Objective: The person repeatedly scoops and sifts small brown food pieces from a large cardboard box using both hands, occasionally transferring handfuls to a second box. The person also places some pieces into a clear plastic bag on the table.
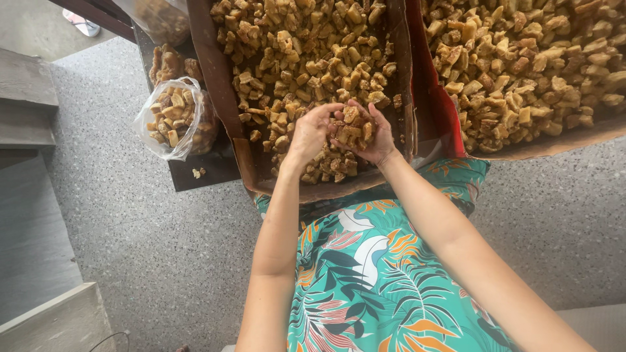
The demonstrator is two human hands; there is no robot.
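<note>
together, both hands (pixel 342 130) cup brown snack pieces (pixel 355 127).

garment (pixel 365 274): teal, leaf print | orange, white, black | arms bare

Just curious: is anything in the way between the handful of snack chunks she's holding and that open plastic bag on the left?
Nothing visible. Both hands cup golden-brown fried chunks over the cardboard box; only its low side wall lies before the clear plastic bag.
</note>
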